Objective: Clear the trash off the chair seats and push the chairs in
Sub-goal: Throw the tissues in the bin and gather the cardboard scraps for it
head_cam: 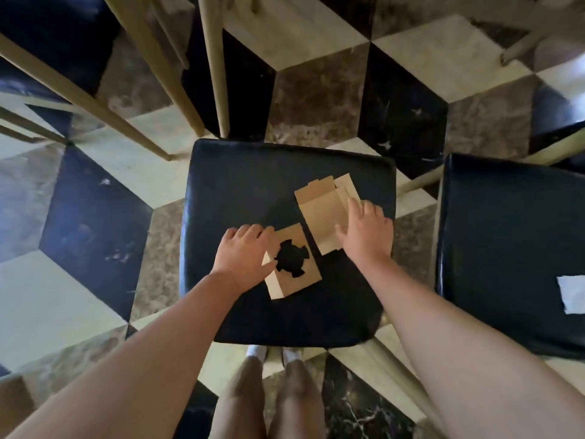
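A: Marble floor [319,87], cube-pattern tiles, fills the frame. Black seat [253,191] at centre, second seat [506,236] at right edge.

B: Trash?

A: Two cardboard bits on the centre seat. Flat box [319,213] right of middle, flaps open. Insert [292,264] with a cut-out hole lies just below-left of it. Paper [571,294] on the second seat, far right.

B: Hands?

A: Right hand [367,232] lies spread on the box's right side, fingers loose, no grip. Left hand [243,248] rests on the insert's left edge, fingers curled over it; can't tell if it's gripped.
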Demonstrator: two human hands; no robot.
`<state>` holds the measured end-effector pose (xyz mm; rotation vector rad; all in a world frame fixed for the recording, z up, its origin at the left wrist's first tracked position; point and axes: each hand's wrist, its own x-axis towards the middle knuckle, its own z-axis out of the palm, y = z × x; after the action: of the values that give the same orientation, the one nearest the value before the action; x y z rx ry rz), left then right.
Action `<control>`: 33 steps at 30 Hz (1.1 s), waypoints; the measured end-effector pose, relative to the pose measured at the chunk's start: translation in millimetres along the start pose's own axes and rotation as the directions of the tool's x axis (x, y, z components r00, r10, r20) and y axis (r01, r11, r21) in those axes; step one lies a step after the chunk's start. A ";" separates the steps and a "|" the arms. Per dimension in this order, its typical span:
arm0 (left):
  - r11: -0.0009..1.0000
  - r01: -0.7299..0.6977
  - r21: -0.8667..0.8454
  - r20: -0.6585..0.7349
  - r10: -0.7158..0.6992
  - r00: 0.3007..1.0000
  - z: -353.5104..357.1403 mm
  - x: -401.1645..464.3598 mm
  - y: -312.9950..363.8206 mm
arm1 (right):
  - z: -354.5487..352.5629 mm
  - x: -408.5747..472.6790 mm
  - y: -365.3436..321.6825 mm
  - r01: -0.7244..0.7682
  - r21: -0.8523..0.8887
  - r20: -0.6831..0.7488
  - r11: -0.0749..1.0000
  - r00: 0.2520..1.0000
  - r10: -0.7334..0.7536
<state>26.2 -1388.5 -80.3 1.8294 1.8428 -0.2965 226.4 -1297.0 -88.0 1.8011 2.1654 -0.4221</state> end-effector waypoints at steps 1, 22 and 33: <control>1.000 0.005 0.000 0.015 -0.005 1.000 6.8 3.5 -4.1 | 6.0 5.5 1.3 -0.024 0.003 0.005 1.000 1.000 0.024; 0.832 0.253 -0.493 0.032 -0.274 0.961 6.6 0.9 -5.7 | 6.9 7.6 2.2 -0.241 0.416 -0.097 0.877 0.947 0.307; 0.396 0.376 -0.838 0.178 -0.454 0.873 -110.9 -89.9 15.2 | -149.2 -85.0 -12.8 -0.196 0.716 -0.061 0.670 0.939 0.339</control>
<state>13.6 -1409.4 61.2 0.6572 1.9391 0.4944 223.2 -1315.3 83.2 2.6135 1.9197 -1.1767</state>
